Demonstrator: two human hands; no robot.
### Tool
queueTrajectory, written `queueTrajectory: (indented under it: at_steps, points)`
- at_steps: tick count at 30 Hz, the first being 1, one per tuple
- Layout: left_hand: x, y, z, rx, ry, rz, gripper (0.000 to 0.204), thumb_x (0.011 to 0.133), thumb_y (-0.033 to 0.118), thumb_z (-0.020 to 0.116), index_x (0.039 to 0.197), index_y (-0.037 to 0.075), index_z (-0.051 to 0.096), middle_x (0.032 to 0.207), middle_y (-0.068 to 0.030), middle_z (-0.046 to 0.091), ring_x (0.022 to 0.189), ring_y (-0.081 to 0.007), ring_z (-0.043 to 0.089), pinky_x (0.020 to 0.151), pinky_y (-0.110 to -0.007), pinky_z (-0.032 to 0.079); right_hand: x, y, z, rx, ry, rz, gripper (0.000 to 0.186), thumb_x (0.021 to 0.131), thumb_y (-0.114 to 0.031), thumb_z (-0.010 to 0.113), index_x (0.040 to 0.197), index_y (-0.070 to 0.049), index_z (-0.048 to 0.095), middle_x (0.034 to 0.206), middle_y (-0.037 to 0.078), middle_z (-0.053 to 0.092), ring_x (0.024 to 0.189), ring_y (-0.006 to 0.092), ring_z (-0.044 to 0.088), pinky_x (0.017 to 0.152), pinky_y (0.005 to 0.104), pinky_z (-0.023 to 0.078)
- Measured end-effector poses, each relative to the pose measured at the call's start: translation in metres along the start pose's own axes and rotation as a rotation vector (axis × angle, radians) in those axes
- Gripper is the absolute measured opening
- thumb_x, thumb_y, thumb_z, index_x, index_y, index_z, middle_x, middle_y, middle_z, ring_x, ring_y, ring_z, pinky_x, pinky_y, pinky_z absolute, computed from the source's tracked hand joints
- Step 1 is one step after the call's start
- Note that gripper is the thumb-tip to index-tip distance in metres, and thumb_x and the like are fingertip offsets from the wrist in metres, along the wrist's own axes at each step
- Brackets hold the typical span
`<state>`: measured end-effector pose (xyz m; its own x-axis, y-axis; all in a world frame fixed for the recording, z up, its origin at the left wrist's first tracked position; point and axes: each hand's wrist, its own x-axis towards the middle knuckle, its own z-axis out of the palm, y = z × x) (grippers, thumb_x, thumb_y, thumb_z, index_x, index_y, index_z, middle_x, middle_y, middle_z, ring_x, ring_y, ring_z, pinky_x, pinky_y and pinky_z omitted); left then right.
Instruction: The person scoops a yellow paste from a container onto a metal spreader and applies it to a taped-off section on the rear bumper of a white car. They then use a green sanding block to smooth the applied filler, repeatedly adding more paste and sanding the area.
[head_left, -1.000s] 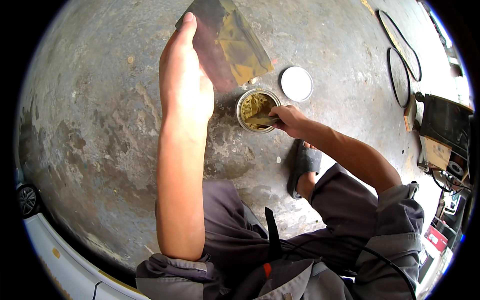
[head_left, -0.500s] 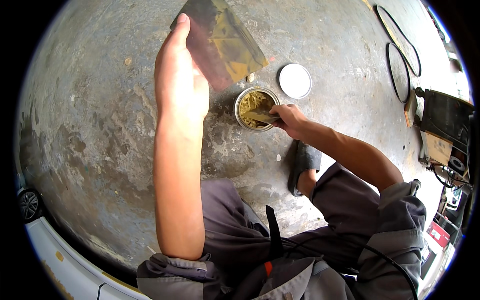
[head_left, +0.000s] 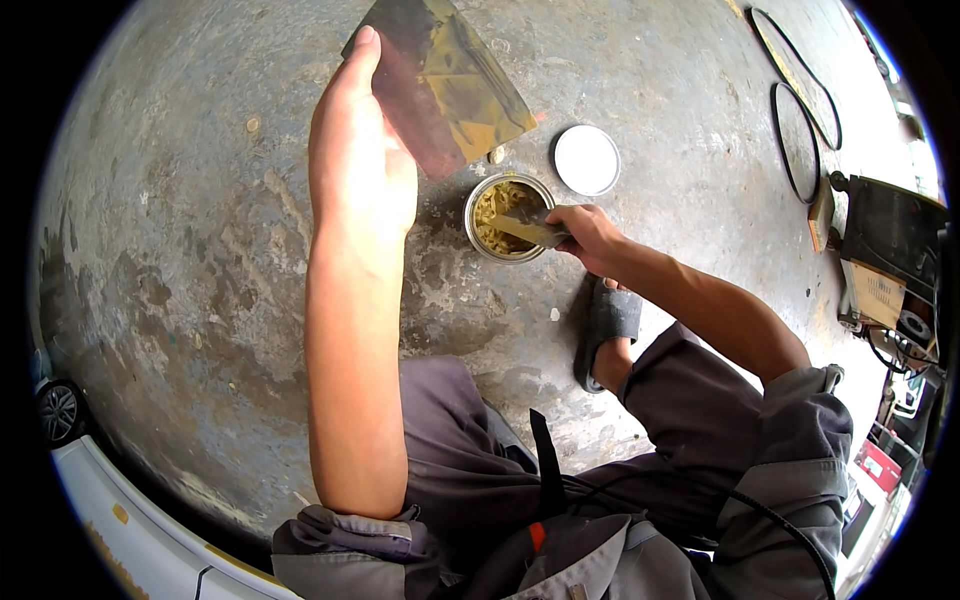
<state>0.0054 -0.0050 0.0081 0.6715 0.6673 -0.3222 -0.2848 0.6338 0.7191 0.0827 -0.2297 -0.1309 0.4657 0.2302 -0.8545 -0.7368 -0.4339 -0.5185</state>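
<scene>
My left hand (head_left: 360, 160) grips a flat rectangular board (head_left: 440, 85) by its left edge, thumb on top and the other fingers hidden beneath. Dark and yellowish smears cover the board's face. To the right and nearer, an open round tin (head_left: 472, 240) stands on the floor, with lumpy yellow-brown paste (head_left: 490, 205) inside. My right hand (head_left: 588, 236) is closed on a flat spreader (head_left: 528, 230), whose blade reaches over the tin's right rim to the paste. Beyond the tin lies a round white lid (head_left: 588, 160).
Stained concrete floor (head_left: 220, 300) surrounds the tin. Black belt-like loops (head_left: 795, 145) lie at the far right, near dark equipment (head_left: 892, 235). A white car body with yellowish patches (head_left: 130, 520) and a wheel (head_left: 60, 412) are at the lower left. My sandalled foot (head_left: 610, 330) is below the tin.
My right hand has shifted slightly right, and more of the spreader's blade shows above the paste, at a changed tilt. The left hand and board stay almost still.
</scene>
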Motion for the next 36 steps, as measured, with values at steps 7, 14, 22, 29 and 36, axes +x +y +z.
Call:
queueTrajectory:
  at_steps: [7, 14, 22, 29, 36]
  points:
    - [-0.004, 0.003, 0.002, 0.019, 0.018, -0.03, 0.036, 0.092, 0.026, 0.051, 0.119, 0.002, 0.048, 0.119, -0.0058, 0.054, 0.112, -0.0163, 0.049, 0.099, -0.032, 0.034, -0.003, -0.007, -0.003, -0.066, -0.018, -0.012, 0.016, 0.079, -0.011, 0.058, 0.087, 0.003, 0.061, 0.081, 0.009, 0.058, 0.069, 0.0165, 0.056, 0.058, 0.0285, 0.047]
    - [-0.004, 0.005, 0.001, 0.023, 0.03, -0.024, 0.028, 0.089, 0.027, 0.057, 0.108, 0.007, 0.052, 0.108, -0.0054, 0.058, 0.103, -0.0175, 0.054, 0.092, -0.035, 0.039, -0.011, -0.013, -0.012, -0.111, -0.076, -0.046, 0.019, 0.08, -0.014, 0.056, 0.091, 0.001, 0.062, 0.081, 0.007, 0.058, 0.071, 0.0141, 0.054, 0.06, 0.0277, 0.044]
    - [0.01, 0.0, -0.014, 0.034, 0.114, 0.057, 0.037, 0.088, 0.03, 0.059, 0.113, 0.004, 0.053, 0.113, -0.0055, 0.058, 0.106, -0.0172, 0.053, 0.094, -0.032, 0.039, -0.077, -0.071, -0.025, -0.364, -0.12, -0.387, 0.03, 0.081, -0.016, 0.053, 0.102, 0.005, 0.06, 0.086, 0.008, 0.061, 0.081, 0.0132, 0.053, 0.072, 0.0258, 0.043]
    - [0.01, 0.006, 0.015, 0.288, 0.137, 0.048, 0.062, 0.084, 0.042, 0.06, 0.126, -0.001, 0.047, 0.123, -0.0128, 0.052, 0.114, -0.0212, 0.049, 0.099, -0.032, 0.036, -0.195, -0.151, -0.039, -0.619, 0.009, -0.926, 0.026, 0.082, -0.01, 0.057, 0.104, 0.004, 0.058, 0.085, 0.003, 0.061, 0.074, 0.0077, 0.054, 0.066, 0.022, 0.043]
    - [0.0, 0.001, 0.038, 0.299, 0.017, 0.356, 0.031, 0.091, 0.033, 0.053, 0.081, 0.005, 0.058, 0.067, 0.005, 0.044, 0.062, -0.004, 0.036, 0.057, -0.021, 0.03, -0.223, -0.166, -0.017, -1.179, 0.198, -2.021, 0.031, 0.068, 0.013, 0.055, 0.097, 0.001, 0.052, 0.088, 0.019, 0.064, 0.076, 0.0286, 0.065, 0.06, 0.0332, 0.053]
